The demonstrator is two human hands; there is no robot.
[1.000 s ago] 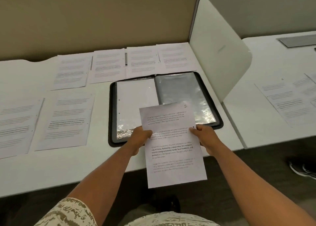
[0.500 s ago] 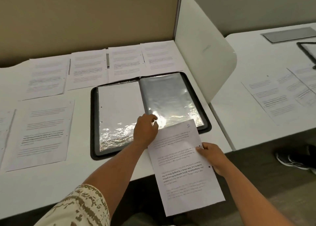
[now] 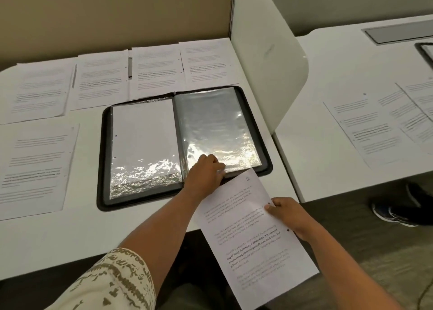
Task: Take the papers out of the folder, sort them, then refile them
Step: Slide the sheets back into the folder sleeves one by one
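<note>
A black folder lies open on the white desk, with clear plastic sleeves on both sides. The left sleeve holds a blank-looking white sheet; the right sleeve looks empty and shiny. My left hand rests with curled fingers on the near edge of the right sleeve and seems to pinch it. My right hand grips the right edge of a printed sheet, held tilted over the desk's front edge, its top corner close to the folder.
Several printed sheets lie in a row behind the folder, more to its left. A white divider panel stands right of the folder. The neighbouring desk carries more sheets. A shoe shows on the floor.
My left hand let go of the printed sheet and reached to the near edge of the folder's right sleeve. My right hand alone now holds the sheet, swung lower and to the right.
</note>
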